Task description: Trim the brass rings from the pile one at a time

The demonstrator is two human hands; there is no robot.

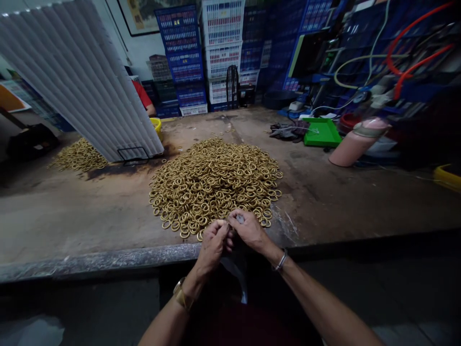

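Left hand point(216, 239) and right hand point(248, 229) meet at the near edge of the ring pile point(216, 185); fingertips of both drawn together. Item pinched between them too small to identify. Brass-coloured rings heaped loosely on worktable point(115, 211). Corrugated panel point(86, 81) leans at left, beside a smaller ring heap point(81, 154). Green tray point(321, 132) lies beyond, right of the pile.

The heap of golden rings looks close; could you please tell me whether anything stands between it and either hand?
Nothing visible does: the heap of golden rings reaches right up to the left hand and right hand. The ribbed panel stands off to the left.
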